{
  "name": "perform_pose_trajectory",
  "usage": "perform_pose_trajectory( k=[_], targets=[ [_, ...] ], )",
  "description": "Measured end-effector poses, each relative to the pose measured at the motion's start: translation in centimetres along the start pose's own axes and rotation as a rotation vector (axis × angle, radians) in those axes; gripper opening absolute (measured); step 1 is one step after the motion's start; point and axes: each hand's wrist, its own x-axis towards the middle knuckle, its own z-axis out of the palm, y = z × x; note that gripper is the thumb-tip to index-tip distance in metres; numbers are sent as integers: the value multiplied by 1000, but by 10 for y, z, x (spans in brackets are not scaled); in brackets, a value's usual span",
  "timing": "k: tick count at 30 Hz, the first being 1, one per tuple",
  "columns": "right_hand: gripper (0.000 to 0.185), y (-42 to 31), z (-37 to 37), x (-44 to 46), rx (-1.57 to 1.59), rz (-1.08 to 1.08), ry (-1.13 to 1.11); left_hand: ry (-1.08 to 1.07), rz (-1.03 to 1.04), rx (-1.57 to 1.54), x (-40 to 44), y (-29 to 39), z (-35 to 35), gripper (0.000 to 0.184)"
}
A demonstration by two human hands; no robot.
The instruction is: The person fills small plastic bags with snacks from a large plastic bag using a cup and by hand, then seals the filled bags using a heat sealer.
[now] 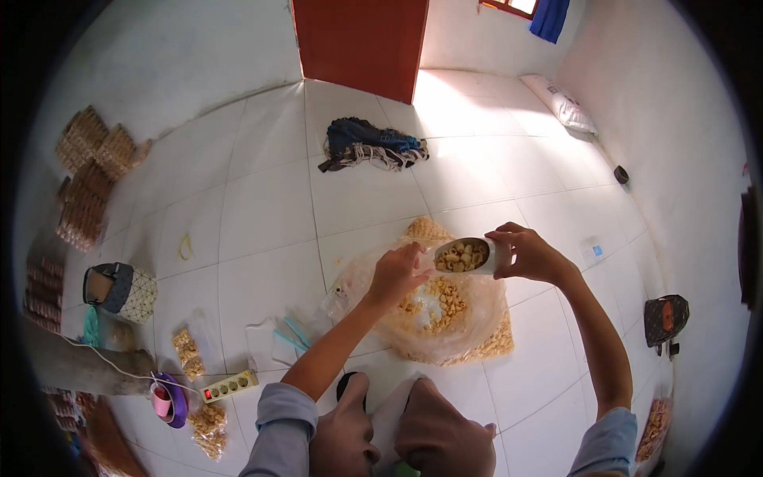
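Note:
My right hand (528, 253) grips a metal scoop (499, 258) by its back end. The scoop lies level, its mouth toward the left, loaded with pale yellow snack pieces (461, 257). Close to that mouth is my left hand (396, 274), fingers bent and thumb stretched toward the scoop. It seems to pinch thin clear plastic (428, 261), probably a bag edge, though its outline is hard to see. Below both hands a large clear plastic bag (381, 322) lies spread open, with loose snack pieces (447, 306) inside. More snack-filled bags (494, 343) show under it.
At left are stacked snack packs (87, 203), a patterned bag (131, 292), filled bags (208, 429), a power strip (230, 386) and a purple bowl (176, 409). Dark cloth (369, 145) lies ahead. A brown pouch (666, 319) and a white sack (560, 105) are at right.

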Motion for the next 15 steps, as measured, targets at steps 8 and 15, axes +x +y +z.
perform_pose_trajectory(
  k=[8, 15],
  targets=[
    [56, -54, -21, -4, -325, -72, 55, 52, 94, -94, 3, 26, 13, 46],
    [45, -56, -30, -1, -507, -263, 141, 63, 12, -172, 5, 28, 14, 45]
  ],
)
